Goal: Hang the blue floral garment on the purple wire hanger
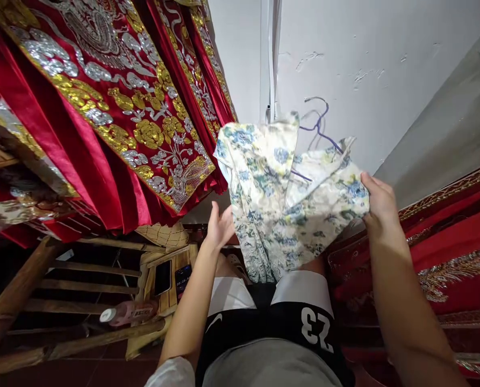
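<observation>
A cream floral top [264, 199] with blue and green flowers hangs in front of me, its V-shaped neckline loose and wide. A purple wire hanger [322, 126] pokes out of the neck opening, its hook pointing up toward the wall. My right hand [380, 199] pinches the garment's right edge between thumb and fingers. At the left edge, my left hand [220, 227] has its thumb raised apart from the fingers. Some of its fingertips meet or pass behind the cloth, so contact is unclear.
Red sequined cloths [151, 129] hang on the left, and more red embroidered fabric [453, 252] is at the right. A bamboo chair [90, 287] stands low left beside a small wooden stool with two phones [163, 278]. A pink bottle [129, 313] lies nearby. A white wall [385, 64] rises ahead.
</observation>
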Demonstrator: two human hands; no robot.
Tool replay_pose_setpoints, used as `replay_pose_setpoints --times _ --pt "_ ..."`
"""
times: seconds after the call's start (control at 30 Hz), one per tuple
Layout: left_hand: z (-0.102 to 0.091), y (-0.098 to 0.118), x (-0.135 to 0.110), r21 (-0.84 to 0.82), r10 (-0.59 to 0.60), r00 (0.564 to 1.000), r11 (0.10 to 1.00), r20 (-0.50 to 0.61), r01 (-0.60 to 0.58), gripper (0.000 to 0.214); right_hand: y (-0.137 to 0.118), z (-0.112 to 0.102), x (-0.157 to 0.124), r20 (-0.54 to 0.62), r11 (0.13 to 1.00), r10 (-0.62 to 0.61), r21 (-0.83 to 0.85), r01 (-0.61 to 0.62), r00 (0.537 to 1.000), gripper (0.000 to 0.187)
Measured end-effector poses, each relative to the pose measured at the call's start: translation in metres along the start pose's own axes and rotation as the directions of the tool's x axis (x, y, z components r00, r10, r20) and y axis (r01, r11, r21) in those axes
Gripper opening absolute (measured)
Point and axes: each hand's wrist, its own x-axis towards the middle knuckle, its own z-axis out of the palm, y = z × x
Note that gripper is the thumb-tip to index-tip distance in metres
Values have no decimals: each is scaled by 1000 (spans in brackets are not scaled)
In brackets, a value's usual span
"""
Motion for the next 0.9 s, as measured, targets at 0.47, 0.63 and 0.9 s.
replay_pose_setpoints --times 0.47,0.63,0.9 --pt "7 -71 -58 -125 -137 912 987 -387 96 84 25 27 -38 78 987 -58 -145 69 995 37" --pt "28 -82 -73 -129 -155 921 985 -358 116 79 74 22 -100 -365 893 -374 -388 226 853 46" --pt "61 -88 -79 4 -44 939 999 -341 48 57 103 55 -177 626 855 450 -508 -105 637 57"
